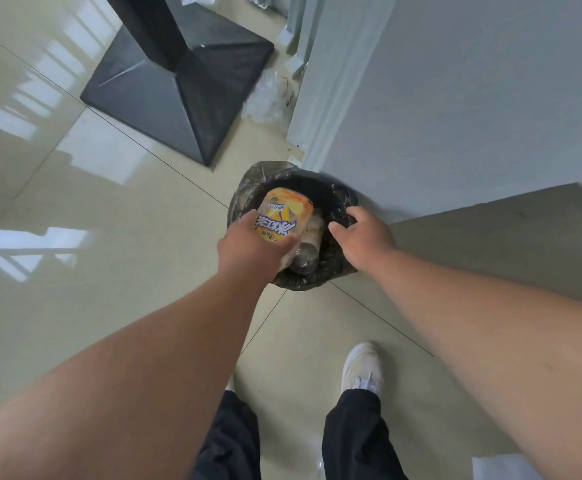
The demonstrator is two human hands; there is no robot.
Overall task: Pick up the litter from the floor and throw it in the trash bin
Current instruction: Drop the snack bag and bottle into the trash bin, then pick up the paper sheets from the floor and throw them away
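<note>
Trash bin w/ black liner sits on floor by wall. Bottle, orange label, over bin mouth, looks empty: light, thin plastic, slick; grip mid-body. Left hand wraps it; right hand fingers loose on liner rim.

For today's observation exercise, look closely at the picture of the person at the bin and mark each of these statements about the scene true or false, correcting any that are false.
1. The left hand holds a bottle with an orange label over the trash bin. True.
2. The bin has a white liner. False: its liner is black.
3. The right hand is at the bin's rim. True.
4. The bin is empty. False: another bottle lies inside it.
5. Crumpled clear plastic lies on the floor beside the black pedestal base. True.
</note>
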